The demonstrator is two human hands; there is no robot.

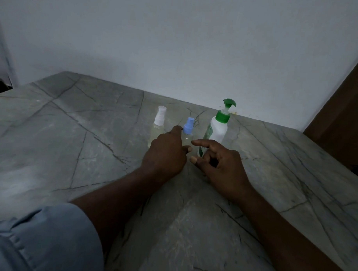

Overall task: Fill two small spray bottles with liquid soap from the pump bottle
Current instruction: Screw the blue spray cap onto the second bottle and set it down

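Note:
Three bottles stand upright in a row near the back of the grey marble table (72,131). On the left is a clear spray bottle with a white top (158,126), holding pale liquid. In the middle is a clear spray bottle with a blue top (188,129). My left hand (166,153) grips the body of the blue-topped bottle, hiding most of it. On the right stands the white pump bottle with a green pump (218,128). My right hand (219,167) hovers just in front of the pump bottle, fingers loosely curled and holding nothing.
A pale wall (177,44) runs right behind the bottles. A brown wooden panel (345,125) stands at the far right. The table's left edge falls away at the upper left. A light blue sleeve (42,240) covers my left upper arm.

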